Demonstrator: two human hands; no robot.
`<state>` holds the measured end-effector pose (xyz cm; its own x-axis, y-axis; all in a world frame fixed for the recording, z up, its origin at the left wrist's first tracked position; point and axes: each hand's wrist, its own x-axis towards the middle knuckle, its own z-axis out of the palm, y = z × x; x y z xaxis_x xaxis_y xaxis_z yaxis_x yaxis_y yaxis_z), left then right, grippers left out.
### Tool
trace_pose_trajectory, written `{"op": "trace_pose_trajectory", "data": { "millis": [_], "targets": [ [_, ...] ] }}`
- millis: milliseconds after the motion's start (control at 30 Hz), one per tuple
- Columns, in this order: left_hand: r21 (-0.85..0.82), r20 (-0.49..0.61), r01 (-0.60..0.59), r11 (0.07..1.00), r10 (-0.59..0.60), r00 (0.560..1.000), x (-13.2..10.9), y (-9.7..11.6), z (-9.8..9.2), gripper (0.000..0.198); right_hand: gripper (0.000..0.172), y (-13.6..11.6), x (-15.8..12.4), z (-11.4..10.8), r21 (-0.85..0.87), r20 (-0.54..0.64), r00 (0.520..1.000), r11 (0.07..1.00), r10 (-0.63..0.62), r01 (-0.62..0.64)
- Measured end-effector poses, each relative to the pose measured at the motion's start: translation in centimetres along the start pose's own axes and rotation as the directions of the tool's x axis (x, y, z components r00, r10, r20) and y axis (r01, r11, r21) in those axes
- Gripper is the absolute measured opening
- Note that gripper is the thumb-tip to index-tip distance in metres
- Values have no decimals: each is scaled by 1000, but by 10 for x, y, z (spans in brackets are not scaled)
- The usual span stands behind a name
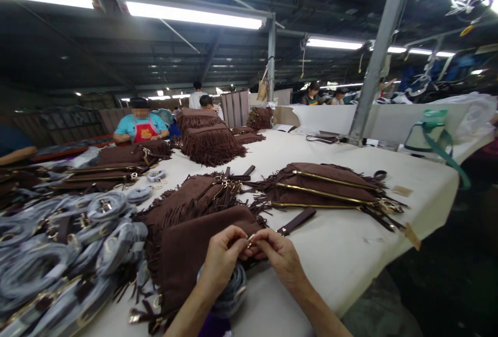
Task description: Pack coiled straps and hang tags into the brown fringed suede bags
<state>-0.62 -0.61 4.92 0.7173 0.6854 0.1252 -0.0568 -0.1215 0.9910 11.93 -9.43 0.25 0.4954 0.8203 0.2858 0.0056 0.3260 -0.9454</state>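
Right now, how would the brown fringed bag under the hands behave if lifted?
Likely floppy: the brown fringed bag lies flat and limp on the table. Its fringe would probably dangle and tangle. Not slippery, judging by the suede-like nap.

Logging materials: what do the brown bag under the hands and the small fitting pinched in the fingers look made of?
The brown bag: suede or suede-like fabric, matte, napped, with cut fringe. The small fitting: probably gold-toned metal, by its glint; too small to confirm.
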Motion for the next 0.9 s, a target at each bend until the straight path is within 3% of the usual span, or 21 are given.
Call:
{"op": "trace_pose_trajectory", "data": {
  "millis": [200,433,900],
  "targets": [
    [234,-8,-98,967,103,995,-1,-4,3,17,37,-5,2,3,102,-30,998,993,64,-60],
    [484,1,-151,862,172,985,-1,-1,6,20,37,-3,2,4,61,-14,998,996,61,-60],
    [601,28,-193,776,220,975,-3,3,7,20,33,-2,1,3,30,3,998,998,59,-59]
  ]
}}
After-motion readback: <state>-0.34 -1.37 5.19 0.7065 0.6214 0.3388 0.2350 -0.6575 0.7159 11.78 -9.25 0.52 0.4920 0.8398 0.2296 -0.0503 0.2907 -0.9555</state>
